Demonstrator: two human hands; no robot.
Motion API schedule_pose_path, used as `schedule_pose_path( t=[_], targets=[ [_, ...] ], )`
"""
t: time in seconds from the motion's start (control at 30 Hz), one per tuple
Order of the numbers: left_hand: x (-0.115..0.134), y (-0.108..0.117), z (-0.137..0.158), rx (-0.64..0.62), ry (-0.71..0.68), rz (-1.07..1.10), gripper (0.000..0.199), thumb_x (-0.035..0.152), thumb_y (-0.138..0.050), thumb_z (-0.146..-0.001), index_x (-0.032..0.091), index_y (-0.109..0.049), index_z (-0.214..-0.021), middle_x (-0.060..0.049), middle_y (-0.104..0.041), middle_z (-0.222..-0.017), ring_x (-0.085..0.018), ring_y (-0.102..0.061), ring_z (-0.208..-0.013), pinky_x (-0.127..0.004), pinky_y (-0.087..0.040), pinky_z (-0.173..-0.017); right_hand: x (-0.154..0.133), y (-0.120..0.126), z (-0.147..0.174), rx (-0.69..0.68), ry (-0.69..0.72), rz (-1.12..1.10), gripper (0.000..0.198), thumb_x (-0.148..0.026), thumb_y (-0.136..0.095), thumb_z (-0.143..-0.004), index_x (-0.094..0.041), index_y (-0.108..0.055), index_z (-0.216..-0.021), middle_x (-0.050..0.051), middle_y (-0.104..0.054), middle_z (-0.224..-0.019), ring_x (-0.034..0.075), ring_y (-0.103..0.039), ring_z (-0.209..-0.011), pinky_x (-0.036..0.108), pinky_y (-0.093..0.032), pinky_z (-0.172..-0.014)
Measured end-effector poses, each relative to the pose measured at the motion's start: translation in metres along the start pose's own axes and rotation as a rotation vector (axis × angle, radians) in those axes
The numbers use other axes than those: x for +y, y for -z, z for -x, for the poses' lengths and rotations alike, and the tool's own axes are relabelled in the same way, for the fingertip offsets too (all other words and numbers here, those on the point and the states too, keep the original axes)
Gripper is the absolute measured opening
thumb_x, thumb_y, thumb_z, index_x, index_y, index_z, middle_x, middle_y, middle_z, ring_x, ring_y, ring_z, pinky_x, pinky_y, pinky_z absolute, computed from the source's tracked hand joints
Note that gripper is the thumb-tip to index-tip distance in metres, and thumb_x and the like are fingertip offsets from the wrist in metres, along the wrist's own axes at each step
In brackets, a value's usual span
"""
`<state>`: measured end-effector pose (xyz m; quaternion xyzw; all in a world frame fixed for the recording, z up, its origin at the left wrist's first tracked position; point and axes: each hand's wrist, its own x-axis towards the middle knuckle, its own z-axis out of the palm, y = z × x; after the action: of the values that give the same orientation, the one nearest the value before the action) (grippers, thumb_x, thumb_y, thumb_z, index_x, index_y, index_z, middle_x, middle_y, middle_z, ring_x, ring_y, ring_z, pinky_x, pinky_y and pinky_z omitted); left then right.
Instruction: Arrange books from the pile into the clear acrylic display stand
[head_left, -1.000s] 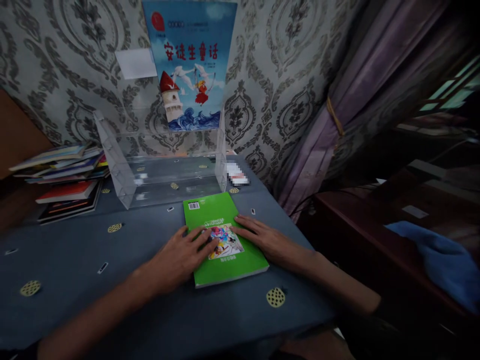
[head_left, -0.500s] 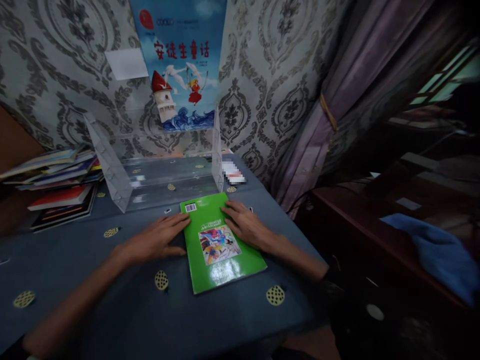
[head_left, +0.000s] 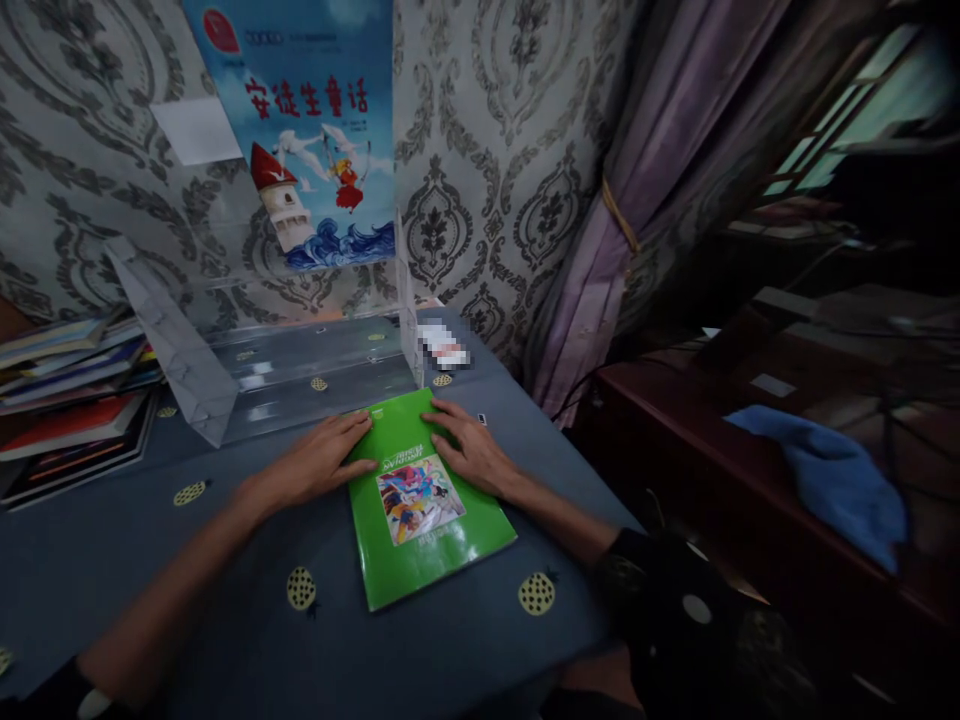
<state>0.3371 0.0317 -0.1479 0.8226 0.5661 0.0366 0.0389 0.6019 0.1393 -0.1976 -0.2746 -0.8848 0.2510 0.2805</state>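
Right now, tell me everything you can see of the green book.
The green book lies closed on the blue-grey patterned tablecloth, slightly slanted, its far end near the clear stand. Its glossy-looking cover, bright green and softly reflecting light, carries a colorful illustration around the middle, with white lettering beyond it that appears upside down from here. The left hand rests at its left edge, the right hand at its right edge. Its inside pages are hidden.

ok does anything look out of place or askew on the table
Mildly, yes: the pile of books at the left is stacked unevenly, with edges jutting out at different angles. The green book also lies with its cover lettering upside down to the wearer. No spill or damage is visible.
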Motion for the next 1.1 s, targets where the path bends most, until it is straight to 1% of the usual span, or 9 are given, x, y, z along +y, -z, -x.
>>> schedule_pose_path(
  t=[0.13, 0.23, 0.3, 0.4, 0.57, 0.7, 0.8, 0.97, 1.1],
  targets=[
    [0.008, -0.002, -0.019, 0.006, -0.032, -0.016, 0.065, 0.055, -0.039, -0.101, 0.012, -0.041, -0.149, -0.018, -0.043, -0.155, -0.028, -0.044, -0.141, -0.043, -0.037, -0.115, -0.002, 0.001, 0.0, 0.01, -0.032, -0.019, 0.039, -0.025, -0.051, -0.093, -0.017, -0.062, -0.13, 0.018, -0.045, -0.152, 0.031, -0.046, -0.139, 0.055, -0.038, -0.114],
    [0.019, -0.006, -0.036, -0.002, -0.034, 0.0, 0.065, 0.052, -0.04, -0.101, 0.008, -0.039, -0.149, -0.019, -0.04, -0.156, -0.028, -0.041, -0.143, -0.043, -0.034, -0.116, -0.002, 0.001, -0.001, 0.009, -0.048, -0.037, 0.038, -0.024, -0.052, -0.092, -0.016, -0.063, -0.128, 0.018, -0.045, -0.152, 0.03, -0.048, -0.138, 0.054, -0.037, -0.115],
    [0.025, -0.011, -0.049, 0.015, -0.046, 0.01, 0.063, 0.05, -0.04, -0.101, 0.009, -0.039, -0.149, -0.019, -0.04, -0.157, -0.027, -0.04, -0.144, -0.043, -0.032, -0.118, -0.002, 0.001, -0.001, 0.012, -0.05, -0.048, 0.038, -0.023, -0.051, -0.091, -0.016, -0.063, -0.127, 0.018, -0.045, -0.151, 0.03, -0.048, -0.138, 0.054, -0.037, -0.115],
    [0.033, -0.017, -0.071, 0.058, -0.085, 0.013, 0.056, 0.044, -0.039, -0.102, 0.011, -0.042, -0.147, -0.017, -0.043, -0.155, -0.026, -0.041, -0.144, -0.043, -0.031, -0.118, -0.002, 0.002, -0.002, 0.031, -0.035, -0.071, 0.038, -0.021, -0.051, -0.089, -0.016, -0.064, -0.125, 0.019, -0.048, -0.148, 0.03, -0.049, -0.137, 0.053, -0.038, -0.115],
    [0.039, -0.019, -0.096, 0.105, -0.119, 0.026, 0.048, 0.035, -0.039, -0.102, 0.01, -0.047, -0.143, -0.017, -0.049, -0.15, -0.026, -0.047, -0.14, -0.044, -0.036, -0.114, 0.001, 0.001, -0.003, 0.069, -0.008, -0.116, 0.038, -0.019, -0.051, -0.088, -0.017, -0.064, -0.123, 0.016, -0.052, -0.145, 0.028, -0.05, -0.136, 0.051, -0.039, -0.115],
    [0.039, -0.024, -0.102, 0.182, -0.1, 0.056, 0.044, 0.031, -0.042, -0.101, 0.013, -0.052, -0.14, -0.015, -0.054, -0.147, -0.025, -0.052, -0.135, -0.044, -0.038, -0.113, 0.005, 0.0, -0.003, 0.089, -0.01, -0.146, 0.038, -0.02, -0.053, -0.086, -0.02, -0.063, -0.123, 0.014, -0.052, -0.146, 0.027, -0.05, -0.136, 0.051, -0.039, -0.115],
    [0.038, -0.029, -0.101, 0.236, -0.093, 0.077, 0.044, 0.032, -0.043, -0.1, 0.011, -0.053, -0.139, -0.016, -0.055, -0.146, -0.026, -0.053, -0.134, -0.045, -0.039, -0.113, 0.007, 0.001, -0.005, 0.083, -0.027, -0.167, 0.037, -0.02, -0.054, -0.086, -0.018, -0.065, -0.121, 0.015, -0.055, -0.143, 0.027, -0.052, -0.135, 0.05, -0.039, -0.114],
    [0.035, -0.035, -0.102, 0.273, -0.119, 0.094, 0.044, 0.033, -0.043, -0.1, 0.013, -0.055, -0.137, -0.015, -0.058, -0.143, -0.026, -0.054, -0.132, -0.045, -0.04, -0.112, 0.008, 0.005, -0.007, 0.081, -0.072, -0.225, 0.033, -0.019, -0.054, -0.086, -0.021, -0.068, -0.116, 0.011, -0.06, -0.139, 0.025, -0.053, -0.133, 0.047, -0.039, -0.114],
    [0.035, -0.035, -0.102, 0.279, -0.129, 0.084, 0.043, 0.031, -0.043, -0.099, 0.015, -0.056, -0.136, -0.014, -0.059, -0.142, -0.026, -0.055, -0.131, -0.046, -0.04, -0.113, 0.004, 0.012, -0.005, 0.064, -0.097, -0.267, 0.032, -0.019, -0.053, -0.087, -0.021, -0.07, -0.114, 0.01, -0.064, -0.135, 0.027, -0.057, -0.129, 0.049, -0.04, -0.112]
  ],
)
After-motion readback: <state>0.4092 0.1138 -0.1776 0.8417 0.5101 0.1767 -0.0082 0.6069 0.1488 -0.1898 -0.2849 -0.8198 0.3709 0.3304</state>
